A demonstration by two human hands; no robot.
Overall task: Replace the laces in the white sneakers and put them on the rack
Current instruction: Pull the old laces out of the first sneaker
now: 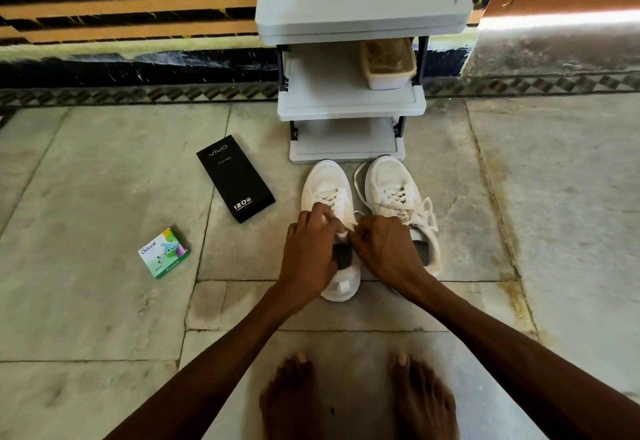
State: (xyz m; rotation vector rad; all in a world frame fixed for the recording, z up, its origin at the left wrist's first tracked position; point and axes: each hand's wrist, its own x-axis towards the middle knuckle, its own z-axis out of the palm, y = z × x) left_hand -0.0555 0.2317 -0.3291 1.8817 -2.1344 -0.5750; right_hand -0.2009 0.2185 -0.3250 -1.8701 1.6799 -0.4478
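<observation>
Clearly the work is at the lacing step, and the rack comes later. Far to the left of the grey shoe rack [349, 100], a small green Odonil box [163, 253] lies on the stone floor [104, 179]. Closer to the rack, also on its left, lies a black vivo box [235, 178]. Both are well apart from the shoes.

The two white sneakers stand directly in front of the rack, with their toes just beside its base. Both hands work over the first sneaker [329, 183]. The left hand [310, 249] has curled fingers and pinches the flat white lace [330, 197] near the top eyelets. The right hand [384, 249] is curled too and seems to pinch the other end of this lace. The second sneaker [391, 179], before the right part of the rack, is laced loosely, and its lace ends hang over its sides.

I judge the sneakers to be light, with a soft upper and a firmer sole. The lace is thin and limp, and it can slip out of an eyelet easily. For carrying, the heel collar or the tongue gives a better hold than the lace.

The lowest shelf [346, 146] offers room right behind the toes, but it sits low under the middle shelf [325, 82]. The middle shelf has room to the left of a plastic container [388, 65]. A toe could catch on the raised front lip of either shelf.
</observation>
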